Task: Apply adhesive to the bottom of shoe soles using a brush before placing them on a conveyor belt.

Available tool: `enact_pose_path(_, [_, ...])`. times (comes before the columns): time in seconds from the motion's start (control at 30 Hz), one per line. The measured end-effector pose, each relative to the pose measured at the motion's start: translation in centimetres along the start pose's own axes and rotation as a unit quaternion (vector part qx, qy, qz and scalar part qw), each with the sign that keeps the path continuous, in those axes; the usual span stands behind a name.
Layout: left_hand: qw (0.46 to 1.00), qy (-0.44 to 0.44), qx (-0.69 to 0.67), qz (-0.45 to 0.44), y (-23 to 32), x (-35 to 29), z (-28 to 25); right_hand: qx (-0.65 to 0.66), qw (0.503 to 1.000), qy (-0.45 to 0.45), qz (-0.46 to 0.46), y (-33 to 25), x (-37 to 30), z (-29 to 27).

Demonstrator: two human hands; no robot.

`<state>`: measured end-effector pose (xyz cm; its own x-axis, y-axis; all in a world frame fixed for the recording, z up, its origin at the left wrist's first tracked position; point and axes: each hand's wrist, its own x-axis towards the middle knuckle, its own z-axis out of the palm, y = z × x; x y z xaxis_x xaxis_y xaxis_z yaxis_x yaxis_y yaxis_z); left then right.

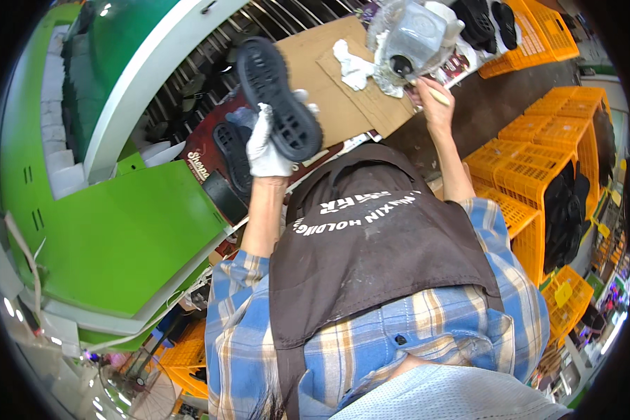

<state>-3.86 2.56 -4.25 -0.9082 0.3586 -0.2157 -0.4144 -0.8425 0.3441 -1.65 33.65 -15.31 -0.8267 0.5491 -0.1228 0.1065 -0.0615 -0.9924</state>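
In my gloved left hand [268,154] is a black shoe sole [271,87], tilted upright with its cut-out tread side in view. The white glove's fingers wrap round its lower part. My bare right hand [435,106] is closed on a thin tool with a pale handle [439,96], probably a brush; its tip is hidden. It is beside the dark round opening of a cloudy plastic jug [418,38] lying on its side in plastic wrapping. Another black sole [232,150] rests on the dark red surface behind my left hand. A crumpled white cloth [353,65] lies on the cardboard [311,56].
A green machine [119,241] with a pale curved frame [126,87] stands at left, beside a metal roller rack [203,52]. Orange crates [525,164] are stacked at right, some holding black soles [565,210]. More black soles [476,24] lie past the jug.
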Motion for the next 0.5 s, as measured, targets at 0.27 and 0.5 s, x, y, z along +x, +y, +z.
enact_pose_path(0.27, [0.992, -0.052, 0.078, -0.082, -1.4, 1.0, 2.2, 0.065, 0.996, 0.049, 0.024, -4.7, -2.9, -1.6])
enact_pose_path(0.5, [0.984, -0.053, 0.106, -0.135, -2.2, -0.6, 3.6, 0.240, 0.958, -0.151, -0.042, -12.5, -6.5, 2.4])
